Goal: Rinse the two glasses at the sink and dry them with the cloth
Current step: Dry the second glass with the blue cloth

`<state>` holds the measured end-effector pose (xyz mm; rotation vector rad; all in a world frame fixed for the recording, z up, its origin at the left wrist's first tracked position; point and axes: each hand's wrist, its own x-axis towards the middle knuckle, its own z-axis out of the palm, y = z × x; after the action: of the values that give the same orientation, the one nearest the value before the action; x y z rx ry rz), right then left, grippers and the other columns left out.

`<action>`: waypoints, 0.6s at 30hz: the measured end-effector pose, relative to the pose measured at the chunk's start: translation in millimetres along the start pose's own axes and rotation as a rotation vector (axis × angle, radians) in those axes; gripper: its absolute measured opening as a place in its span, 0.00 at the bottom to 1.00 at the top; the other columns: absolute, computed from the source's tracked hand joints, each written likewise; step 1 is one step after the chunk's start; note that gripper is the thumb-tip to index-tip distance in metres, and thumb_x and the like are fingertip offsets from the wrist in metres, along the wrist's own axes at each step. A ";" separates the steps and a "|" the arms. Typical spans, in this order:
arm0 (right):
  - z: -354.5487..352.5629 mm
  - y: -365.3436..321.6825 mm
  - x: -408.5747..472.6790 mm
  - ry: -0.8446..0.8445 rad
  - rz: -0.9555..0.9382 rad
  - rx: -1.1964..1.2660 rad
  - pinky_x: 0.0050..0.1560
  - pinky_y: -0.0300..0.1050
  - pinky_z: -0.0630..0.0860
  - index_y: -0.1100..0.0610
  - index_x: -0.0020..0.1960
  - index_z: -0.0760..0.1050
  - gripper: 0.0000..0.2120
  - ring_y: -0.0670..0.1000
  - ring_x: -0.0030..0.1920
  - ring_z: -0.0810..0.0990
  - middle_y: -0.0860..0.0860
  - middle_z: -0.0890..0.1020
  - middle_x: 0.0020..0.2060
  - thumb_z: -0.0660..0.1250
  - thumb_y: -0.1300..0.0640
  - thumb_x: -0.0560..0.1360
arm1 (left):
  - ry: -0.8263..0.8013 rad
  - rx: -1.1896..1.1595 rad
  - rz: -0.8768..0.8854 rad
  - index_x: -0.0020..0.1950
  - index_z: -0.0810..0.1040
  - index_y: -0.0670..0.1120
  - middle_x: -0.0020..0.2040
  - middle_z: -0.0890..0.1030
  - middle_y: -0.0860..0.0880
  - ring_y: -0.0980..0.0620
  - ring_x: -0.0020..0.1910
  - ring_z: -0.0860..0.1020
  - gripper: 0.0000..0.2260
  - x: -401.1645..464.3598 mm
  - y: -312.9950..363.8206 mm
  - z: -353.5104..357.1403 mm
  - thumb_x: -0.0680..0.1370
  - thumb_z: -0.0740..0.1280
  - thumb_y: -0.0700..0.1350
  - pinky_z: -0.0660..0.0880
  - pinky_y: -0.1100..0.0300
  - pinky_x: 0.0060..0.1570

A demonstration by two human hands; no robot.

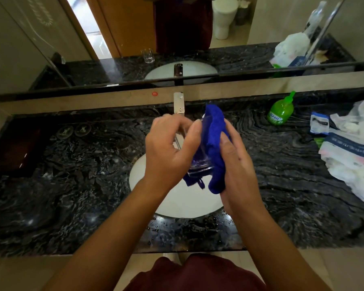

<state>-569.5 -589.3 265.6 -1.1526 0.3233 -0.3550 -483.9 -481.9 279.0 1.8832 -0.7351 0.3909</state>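
no legible text anywhere

dark marble counter (76,185) | green soap bottle (280,111) | white plastic bags (353,148)

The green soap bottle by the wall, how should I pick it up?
Grip the green soap bottle round its wide body, coming from the front. It stands upright against the wall, and its pump top is thin and would likely press down.

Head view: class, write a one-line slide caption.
Left hand holds a glass over the sink; right hand wipes with blue cloth.
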 end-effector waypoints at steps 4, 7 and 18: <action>-10.8 -7.0 -0.1 -0.050 0.116 0.022 0.64 0.58 0.80 0.51 0.74 0.73 0.29 0.56 0.62 0.85 0.53 0.85 0.63 0.67 0.41 0.76 | -0.335 -0.045 -0.048 0.35 0.80 0.48 0.30 0.81 0.52 0.52 0.31 0.80 0.18 17.3 1.1 -17.2 0.82 0.65 0.53 0.75 0.58 0.36; -19.4 -15.6 3.8 -0.092 0.128 -0.037 0.58 0.49 0.83 0.54 0.71 0.75 0.27 0.54 0.59 0.86 0.54 0.86 0.59 0.64 0.43 0.75 | -0.446 -0.203 -0.105 0.37 0.84 0.45 0.32 0.85 0.48 0.53 0.33 0.83 0.16 20.8 8.4 -22.5 0.83 0.67 0.45 0.76 0.64 0.40; -26.6 -18.0 5.5 -0.092 0.192 0.101 0.60 0.52 0.80 0.53 0.70 0.77 0.21 0.57 0.59 0.85 0.56 0.86 0.60 0.67 0.54 0.78 | -0.709 -0.688 -0.600 0.49 0.77 0.33 0.33 0.84 0.39 0.45 0.29 0.82 0.16 9.7 11.3 -10.9 0.84 0.62 0.47 0.80 0.57 0.35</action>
<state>-577.7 -620.2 272.0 -1.0258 0.3290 -0.1479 -483.2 -478.3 297.0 1.4437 -0.5948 -0.8516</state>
